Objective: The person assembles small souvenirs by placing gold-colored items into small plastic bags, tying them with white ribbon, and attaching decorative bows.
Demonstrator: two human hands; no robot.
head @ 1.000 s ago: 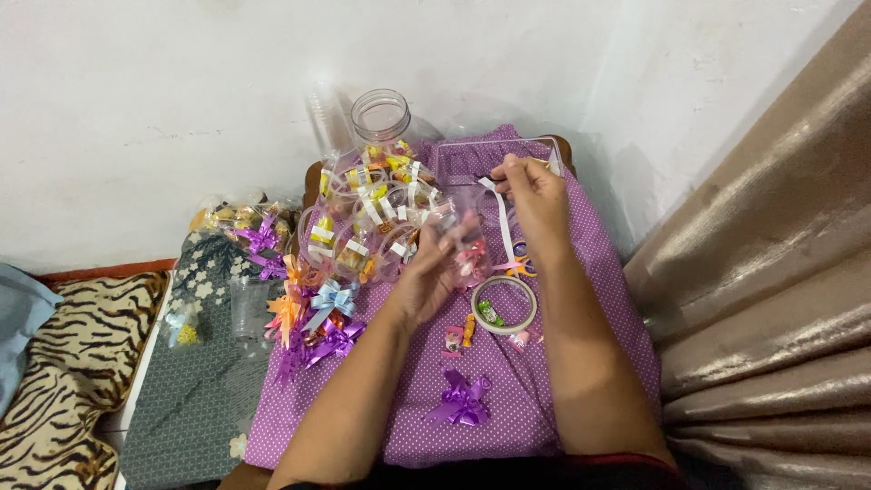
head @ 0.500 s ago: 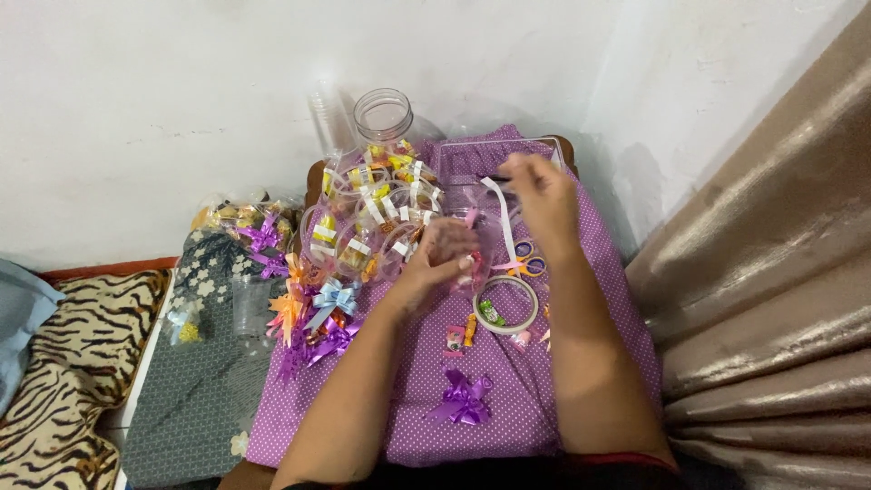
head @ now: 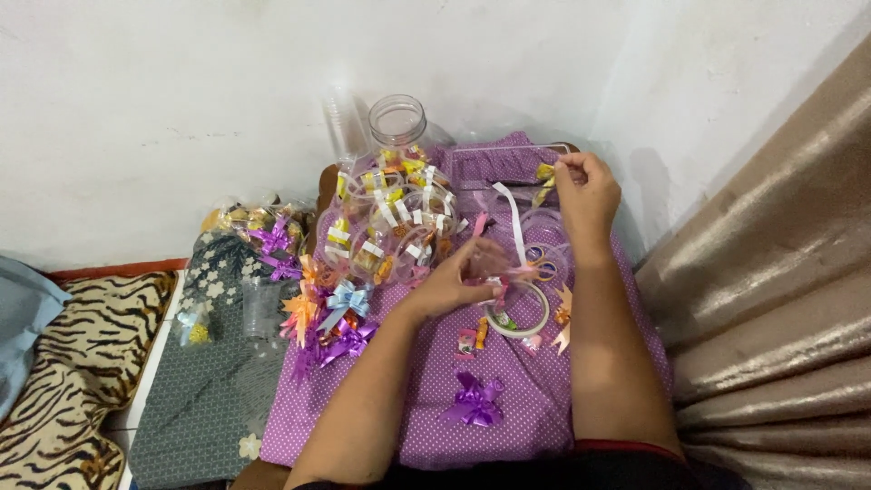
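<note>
At centre frame I see a purple dotted cloth (head: 426,399) spread over a small table, likely there to keep the bits together. On its upper left lies a heap of clear cups (head: 390,222) packed with sweets and taped shut, with an empty glass jar (head: 397,120) behind it against the wall. Ribbon bows (head: 328,313) sit at the cloth's left edge, one purple bow (head: 474,401) apart at lower centre, and a tape roll (head: 519,313) lies flat at mid-right, close to both hands. My right hand (head: 588,192), upper right, pinches a small yellow sweet (head: 544,172) with a white ribbon strip (head: 513,222) trailing beside it. My left hand (head: 458,277), at centre, curls over small pink pieces; I cannot tell whether it grips them.
</note>
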